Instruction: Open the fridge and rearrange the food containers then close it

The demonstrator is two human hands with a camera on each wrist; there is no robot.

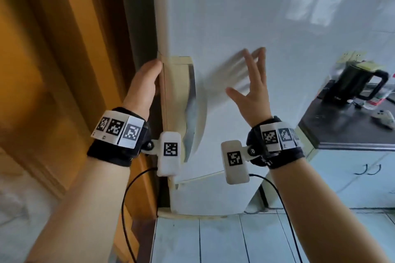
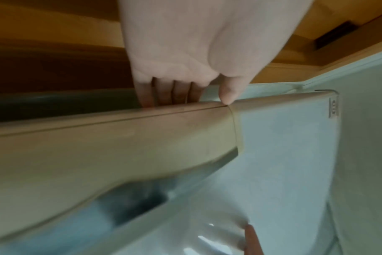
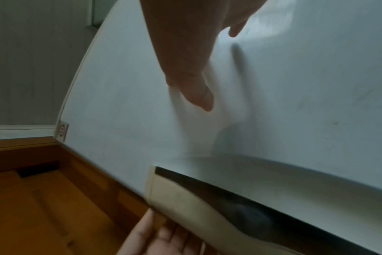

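Observation:
The white fridge door (image 1: 256,17) fills the middle of the head view, with a cream handle (image 1: 177,92) along its left edge. My left hand (image 1: 154,77) grips that edge. In the left wrist view its fingers (image 2: 170,93) hook behind the handle (image 2: 120,141) and the thumb rests on the front. My right hand (image 1: 245,72) is held up with spread, straight fingers close to the door face and holds nothing. I cannot tell whether it touches. The right wrist view shows its thumb (image 3: 201,96) over the door (image 3: 294,103). No food containers are visible.
A wooden door panel (image 1: 53,70) stands close on the left. At the right, a dark countertop (image 1: 342,130) carries a black kettle (image 1: 359,83) and a small white controller (image 1: 382,118). A lower fridge door (image 1: 213,194) and tiled floor (image 1: 213,241) lie below.

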